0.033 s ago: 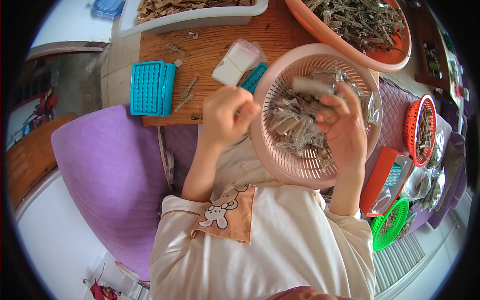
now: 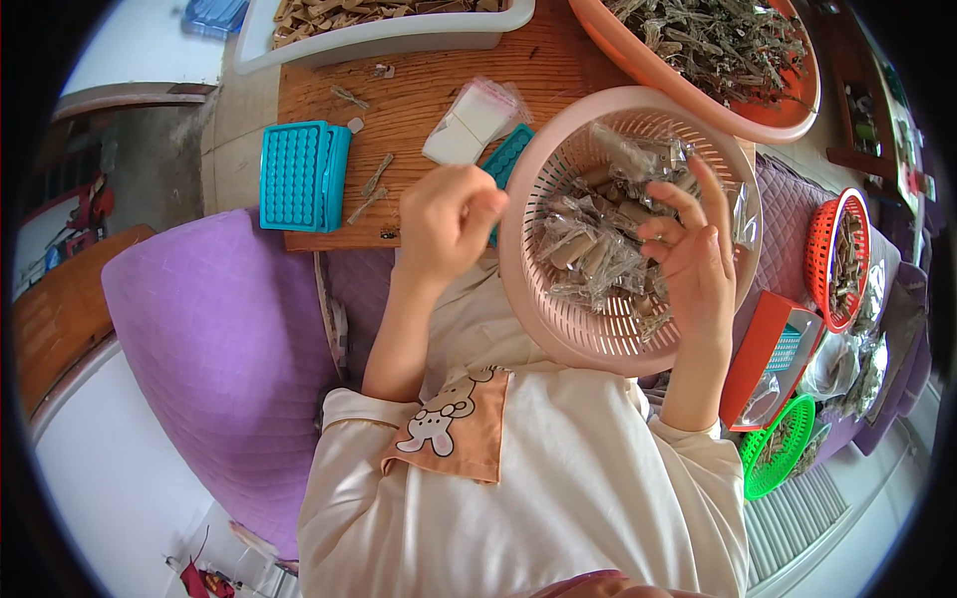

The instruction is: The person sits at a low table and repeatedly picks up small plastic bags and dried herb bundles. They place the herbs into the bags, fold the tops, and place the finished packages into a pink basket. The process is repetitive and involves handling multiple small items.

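The pink basket [image 2: 558,329] near the right hand [image 2: 693,264] already held many filled clear packets [image 2: 588,244]; that grip was spread apart, the left hand [image 2: 449,219] curled together; the far orange bowl [image 2: 638,55] remained heaped.

Small clear plastic packets [image 2: 588,244], each wrapped around brownish sticks, are being kept heaped in the pink perforated basket [image 2: 543,309]; they are crinkled and are catching the light. One such crinkled clear wrapper [image 2: 743,204] is being seen just beside the fingers of the right hand [image 2: 693,264], at the basket's right rim. A stack of empty clear bags [image 2: 469,125] with a whitish look is being left lying on the wooden board [image 2: 419,80], just above the basket's left rim. More clear plastic bags [image 2: 832,364] are being bunched together at the far right, between the red basket [image 2: 822,239] and the green basket [image 2: 763,473].
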### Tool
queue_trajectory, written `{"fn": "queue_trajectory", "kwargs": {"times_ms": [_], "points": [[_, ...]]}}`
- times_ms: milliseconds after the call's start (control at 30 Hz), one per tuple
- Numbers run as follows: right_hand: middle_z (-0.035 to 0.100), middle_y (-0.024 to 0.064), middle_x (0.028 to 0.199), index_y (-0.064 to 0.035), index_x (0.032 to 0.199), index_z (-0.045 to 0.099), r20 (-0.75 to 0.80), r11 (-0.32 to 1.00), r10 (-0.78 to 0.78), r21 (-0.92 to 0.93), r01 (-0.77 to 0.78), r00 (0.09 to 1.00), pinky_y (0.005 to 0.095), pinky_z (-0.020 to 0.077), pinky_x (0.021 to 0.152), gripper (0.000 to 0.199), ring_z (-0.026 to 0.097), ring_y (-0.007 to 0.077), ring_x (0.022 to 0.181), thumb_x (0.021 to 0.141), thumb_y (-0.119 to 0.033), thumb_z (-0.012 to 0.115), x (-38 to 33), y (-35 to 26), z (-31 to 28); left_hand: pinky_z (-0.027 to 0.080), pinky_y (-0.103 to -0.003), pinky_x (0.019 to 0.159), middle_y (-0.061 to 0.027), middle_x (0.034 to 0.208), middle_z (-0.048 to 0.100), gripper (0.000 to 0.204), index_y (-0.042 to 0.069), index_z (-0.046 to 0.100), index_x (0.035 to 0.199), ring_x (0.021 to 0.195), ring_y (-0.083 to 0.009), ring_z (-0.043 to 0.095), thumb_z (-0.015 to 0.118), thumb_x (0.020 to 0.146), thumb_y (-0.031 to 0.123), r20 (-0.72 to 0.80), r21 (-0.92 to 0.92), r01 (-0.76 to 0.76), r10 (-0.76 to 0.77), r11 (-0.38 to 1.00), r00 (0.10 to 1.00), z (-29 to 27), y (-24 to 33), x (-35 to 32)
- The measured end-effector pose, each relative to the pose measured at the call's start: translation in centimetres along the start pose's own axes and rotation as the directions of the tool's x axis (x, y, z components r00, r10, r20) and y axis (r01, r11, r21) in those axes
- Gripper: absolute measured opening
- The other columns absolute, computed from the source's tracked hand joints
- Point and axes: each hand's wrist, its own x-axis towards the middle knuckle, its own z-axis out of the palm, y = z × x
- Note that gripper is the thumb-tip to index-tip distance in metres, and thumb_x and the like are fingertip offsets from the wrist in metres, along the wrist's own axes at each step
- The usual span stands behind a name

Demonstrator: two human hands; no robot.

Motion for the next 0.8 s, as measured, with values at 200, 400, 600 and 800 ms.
{"fn": "queue_trajectory", "kwargs": {"times_ms": [200,400,600,800], "points": [[0.058,0.007,0.087,-0.0017,0.086,0.059,0.063,0.476,0.272,-0.876,-0.077,0.96,0.0259,0.0432,0.068,0.018,0.055,0.015,0.08,0.079,-0.019,0.059,-0.5,-0.6,-6.8,0.042,-0.024,0.053,-0.0059,0.076,0.06,0.011,0.001,0.053,0.091,0.057,-0.0109,0.052,0.044,0.088,0.007,-0.164,-0.225,0.384,-0.423,0.896,0.891,1.5,-3.0,0.3],[0.053,0.009,0.08,-0.0055,0.082,0.058,0.195,-0.198,0.035,-0.96,0.198,0.98,0.0364,0.0433,0.067,0.021,0.053,0.027,0.079,0.065,-0.013,0.067,-4.8,0.9,-5.3,0.045,-0.023,0.062,-0.0069,0.086,0.061,0.015,0.0,0.055,0.096,0.072,-0.0101,0.056,0.052,0.082,0.004,-0.091,-0.178,0.447,-0.467,0.877,0.88,1.3,-5.2,0.8],[0.051,0.0082,0.081,-0.0071,0.088,0.057,0.016,-0.186,-0.033,-0.982,0.009,0.999,0.0362,0.0419,0.066,0.027,0.052,0.0263,0.079,0.065,-0.016,0.068,-5.9,2.5,-5.9,0.045,-0.023,0.065,-0.006,0.081,0.062,0.012,0.0,0.057,0.091,0.072,-0.0098,0.057,0.055,0.082,0.007,-0.042,-0.236,0.447,-0.469,0.863,0.882,1.6,-4.4,1.2],[0.049,0.0074,0.084,-0.0065,0.083,0.061,0.154,-0.26,-0.162,-0.96,0.108,0.975,0.0363,0.0392,0.072,0.022,0.049,0.0249,0.081,0.066,-0.019,0.067,-5.7,4.1,-7.0,0.044,-0.021,0.063,-0.0038,0.077,0.06,0.011,0.0,0.057,0.09,0.068,-0.0078,0.054,0.055,0.082,0.007,-0.031,-0.262,0.444,-0.467,0.857,0.884,1.4,-4.3,1.0]]}}
